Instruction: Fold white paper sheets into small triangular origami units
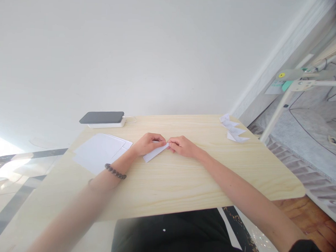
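Over the middle of the table, a narrow strip of folded white paper [155, 153] lies slanted between my hands. My left hand [149, 143] pinches its upper edge with thumb and fingers, a dark beaded bracelet on that wrist. At the paper's right tip, my right hand [181, 146] has its thumb and fingers closed on the corner. Both sets of fingertips nearly meet there, and they partly cover the folded edge.
White paper sheets [99, 149] lie at the left of the wooden table [165, 188]. Behind them a dark phone [102, 117] rests on a white block with a cable. Several folded paper pieces [234, 132] sit at the back right. A wall [159, 52] rises behind the table.
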Tool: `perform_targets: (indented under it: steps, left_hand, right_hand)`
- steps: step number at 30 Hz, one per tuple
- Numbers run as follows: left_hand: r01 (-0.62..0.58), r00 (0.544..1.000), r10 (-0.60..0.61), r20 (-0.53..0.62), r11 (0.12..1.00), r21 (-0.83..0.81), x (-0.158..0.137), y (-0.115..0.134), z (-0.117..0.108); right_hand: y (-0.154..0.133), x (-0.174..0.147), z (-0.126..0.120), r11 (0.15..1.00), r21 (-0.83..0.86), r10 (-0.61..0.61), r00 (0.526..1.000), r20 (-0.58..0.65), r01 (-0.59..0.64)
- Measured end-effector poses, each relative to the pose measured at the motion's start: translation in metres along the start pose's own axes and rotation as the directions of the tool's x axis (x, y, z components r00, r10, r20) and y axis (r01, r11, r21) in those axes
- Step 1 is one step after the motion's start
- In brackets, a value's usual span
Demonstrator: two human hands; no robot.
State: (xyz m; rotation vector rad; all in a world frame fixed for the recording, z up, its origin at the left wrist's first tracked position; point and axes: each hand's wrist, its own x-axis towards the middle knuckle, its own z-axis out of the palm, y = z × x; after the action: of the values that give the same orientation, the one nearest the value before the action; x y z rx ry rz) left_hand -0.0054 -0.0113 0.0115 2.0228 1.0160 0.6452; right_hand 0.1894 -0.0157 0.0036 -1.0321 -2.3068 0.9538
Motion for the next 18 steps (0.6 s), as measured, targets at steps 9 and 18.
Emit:
perform_targets:
  steps: [9,18]
  left_hand:
    - [-0.029,1.0,0.029,0.011,0.999,-0.021,0.0003,-0.0017,-0.0003]
    - [0.003,1.0,-0.003,-0.005,1.0,0.016,0.0004,0.0001,-0.001]
  right_hand:
    - [0.0026,-0.0003,-0.0002,0.999,0.039,0.008,1.0,-0.005,-0.008]
    - [0.0004,-0.0011,-0.002,0.998,0.035,0.052,0.998,0.023,-0.052]
